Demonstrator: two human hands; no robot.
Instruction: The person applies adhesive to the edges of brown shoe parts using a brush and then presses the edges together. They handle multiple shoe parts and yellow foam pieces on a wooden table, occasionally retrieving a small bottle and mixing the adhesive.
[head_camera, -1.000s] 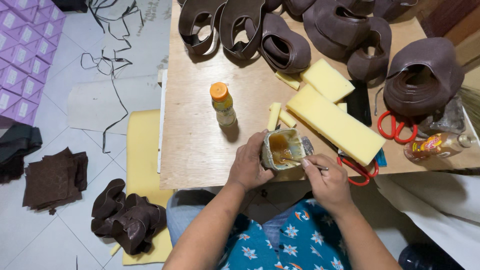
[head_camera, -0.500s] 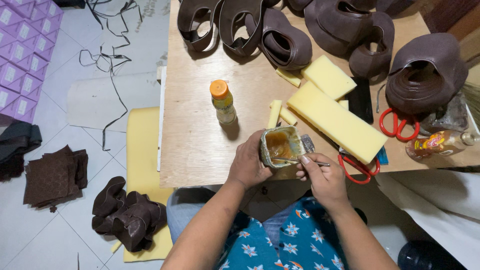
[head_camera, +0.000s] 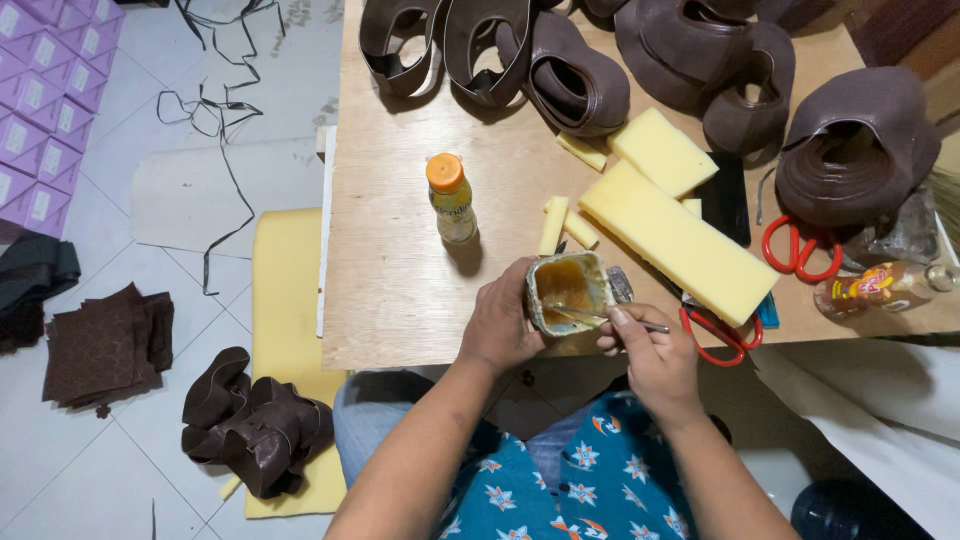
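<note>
Glue tub (head_camera: 566, 290): small open container of amber paste, at the near edge of the counter (head_camera: 400, 270), held from its 9 o'clock side by the left hand (head_camera: 503, 325), fingers clamped round the wall. Right hand (head_camera: 652, 352): at the tub's 4 o'clock, fingers pinched together on a thin brush (head_camera: 600, 318) whose tip lies in the paste. Counter: pale bare wood, scuffed. Small bottle with orange cap (head_camera: 450, 198): upright, at the tub's 11 o'clock, apart from it. Yellow foam blocks (head_camera: 680, 240): at 2 o'clock, the long one just beside the tub. Red-handled scissors (head_camera: 712, 338): at 3 o'clock, near the right hand. Brown leather shoe uppers (head_camera: 580, 85): ranged along the far edge, 12 to 2 o'clock. Floor (head_camera: 120, 480): white tile, at 9 o'clock; bears a yellow foam sheet (head_camera: 285, 290), dark leather pieces (head_camera: 255, 425), a stack of brown squares (head_camera: 100, 345), black cord offcuts (head_camera: 215, 130) and purple boxes (head_camera: 40, 110).
</note>
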